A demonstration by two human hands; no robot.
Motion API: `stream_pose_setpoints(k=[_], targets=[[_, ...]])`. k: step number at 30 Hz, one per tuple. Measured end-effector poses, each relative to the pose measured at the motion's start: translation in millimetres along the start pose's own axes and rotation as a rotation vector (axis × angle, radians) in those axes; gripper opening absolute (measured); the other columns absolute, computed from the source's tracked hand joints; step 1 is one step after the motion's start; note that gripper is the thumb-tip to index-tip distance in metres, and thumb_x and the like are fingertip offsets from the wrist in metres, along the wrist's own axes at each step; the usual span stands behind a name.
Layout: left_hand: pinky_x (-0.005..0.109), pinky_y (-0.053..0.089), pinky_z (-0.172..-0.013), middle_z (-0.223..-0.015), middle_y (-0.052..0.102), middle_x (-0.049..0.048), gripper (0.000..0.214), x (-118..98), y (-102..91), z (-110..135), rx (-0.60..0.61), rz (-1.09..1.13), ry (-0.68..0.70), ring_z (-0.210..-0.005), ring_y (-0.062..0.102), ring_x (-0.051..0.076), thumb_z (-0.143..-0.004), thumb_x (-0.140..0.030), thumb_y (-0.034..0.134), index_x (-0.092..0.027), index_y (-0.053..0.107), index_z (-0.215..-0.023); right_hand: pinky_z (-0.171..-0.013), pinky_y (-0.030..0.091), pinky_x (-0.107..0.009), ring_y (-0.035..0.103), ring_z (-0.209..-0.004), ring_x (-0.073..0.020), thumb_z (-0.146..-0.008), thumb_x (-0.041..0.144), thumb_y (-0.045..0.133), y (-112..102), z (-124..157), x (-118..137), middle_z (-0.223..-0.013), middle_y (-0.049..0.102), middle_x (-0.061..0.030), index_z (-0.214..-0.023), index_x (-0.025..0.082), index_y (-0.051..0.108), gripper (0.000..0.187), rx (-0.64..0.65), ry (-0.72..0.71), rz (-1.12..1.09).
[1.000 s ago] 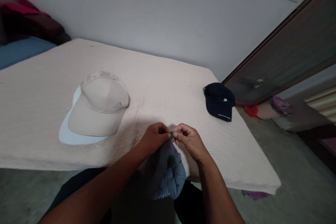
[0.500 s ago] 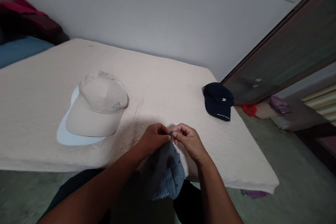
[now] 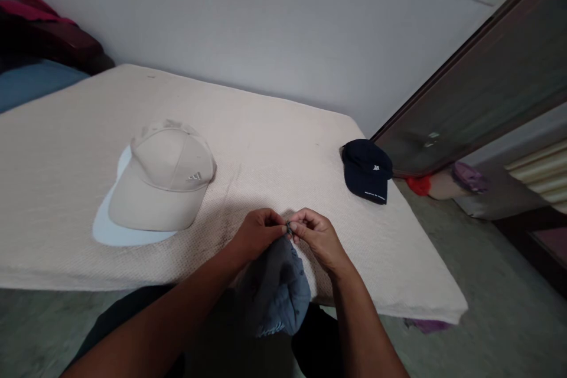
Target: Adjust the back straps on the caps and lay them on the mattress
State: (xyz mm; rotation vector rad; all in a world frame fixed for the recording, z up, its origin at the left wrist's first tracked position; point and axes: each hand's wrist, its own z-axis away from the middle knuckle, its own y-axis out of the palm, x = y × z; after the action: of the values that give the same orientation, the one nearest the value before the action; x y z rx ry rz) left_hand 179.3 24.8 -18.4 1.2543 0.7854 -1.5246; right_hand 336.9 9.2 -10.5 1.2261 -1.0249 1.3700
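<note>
A grey-blue cap (image 3: 279, 292) hangs over the near edge of the mattress (image 3: 274, 142), crown toward me. My left hand (image 3: 258, 235) and my right hand (image 3: 316, 237) meet just above it, fingers pinched together on the small buckle of the cap's back strap (image 3: 289, 227). A beige cap (image 3: 163, 177) lies to the left on the mattress, on top of a white piece (image 3: 104, 227). A dark navy cap (image 3: 368, 170) sits at the mattress's right edge.
The mattress is covered in cream woven cloth and lies on a grey floor. Red and dark bedding (image 3: 48, 35) is piled at the far left. A dark-framed glass panel (image 3: 482, 88) leans at the right, with red and purple cloth (image 3: 443, 184) at its foot.
Both hands stay pinched on the strap buckle, almost unmoved. The view has drifted slightly, so the caps sit a little further left.
</note>
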Motion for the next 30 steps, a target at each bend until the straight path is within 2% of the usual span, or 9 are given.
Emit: stream_pose_setpoints(k=[15, 21, 30], targets=[[0.023, 0.035, -0.054, -0.061, 0.058, -0.0016, 0.010, -5.1, 2.7, 3.2, -0.042, 0.013, -0.035, -0.055, 0.049, 0.010, -0.063, -0.022, 0.064, -0.015, 0.059, -0.067, -0.055, 0.042, -0.026, 0.053, -0.055, -0.0112, -0.074, 0.030, 0.066, -1.5, 2.5, -0.4, -0.060, 0.060, 0.0012, -0.079, 0.018, 0.063, 0.013, -0.010, 0.010, -0.032], [0.022, 0.036, -0.055, -0.061, 0.057, -0.0028, 0.011, -5.4, 3.8, 4.9, -0.035, 0.090, -0.004, -0.056, 0.049, 0.009, -0.063, -0.021, 0.065, -0.016, 0.057, -0.066, -0.056, 0.041, -0.024, 0.053, -0.054, -0.0101, -0.075, 0.026, 0.066, -0.1, 1.5, 0.7, -0.060, 0.060, 0.0019, -0.073, 0.018, 0.058, 0.011, -0.003, -0.022, -0.038], [0.023, 0.036, -0.054, -0.063, 0.062, 0.0009, 0.010, -1.7, 1.0, 2.7, -0.059, -0.059, -0.034, -0.055, 0.051, 0.011, -0.066, -0.025, 0.063, -0.015, 0.062, -0.067, -0.056, 0.041, -0.025, 0.053, -0.054, -0.0108, -0.073, 0.030, 0.067, 0.8, -0.2, -2.5, -0.060, 0.060, 0.0012, -0.072, 0.018, 0.059, 0.015, -0.022, -0.016, 0.010]])
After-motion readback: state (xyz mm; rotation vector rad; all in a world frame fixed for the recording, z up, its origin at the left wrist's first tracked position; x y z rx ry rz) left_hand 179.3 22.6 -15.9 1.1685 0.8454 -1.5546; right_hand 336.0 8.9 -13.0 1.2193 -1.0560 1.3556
